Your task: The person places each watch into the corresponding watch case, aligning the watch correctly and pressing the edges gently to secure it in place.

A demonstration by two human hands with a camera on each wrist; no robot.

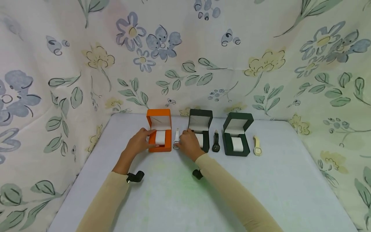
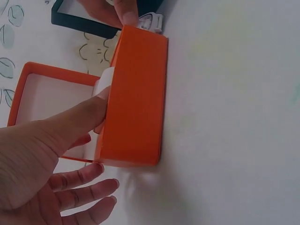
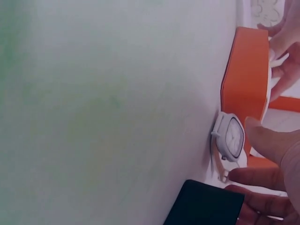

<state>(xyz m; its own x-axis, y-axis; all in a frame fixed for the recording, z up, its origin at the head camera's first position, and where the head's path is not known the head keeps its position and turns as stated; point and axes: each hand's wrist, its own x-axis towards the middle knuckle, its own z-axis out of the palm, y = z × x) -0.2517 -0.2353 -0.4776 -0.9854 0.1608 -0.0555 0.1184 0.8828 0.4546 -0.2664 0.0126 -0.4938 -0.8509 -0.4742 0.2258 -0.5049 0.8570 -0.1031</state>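
An orange watch box (image 1: 167, 149) stands with its lid up, a white cushion (image 1: 160, 138) inside. My left hand (image 1: 138, 141) reaches in from the left, thumb (image 2: 96, 107) and index finger pinching the cushion at its two ends. In the left wrist view the other fingers spread beside the box. My right hand (image 1: 189, 143) is over a white watch (image 3: 230, 137) that lies between the orange box and a black watch box (image 1: 205, 141). Its thumb (image 3: 262, 138) is beside the watch face and its index finger close to the strap, with the fingers apart.
A black watch (image 1: 216, 146) lies right of the black box. Further right are an open dark green watch box (image 1: 244, 149) with a white cushion and a gold watch (image 1: 257, 149). A floral curtain (image 1: 185, 48) hangs behind the white table (image 1: 174, 199).
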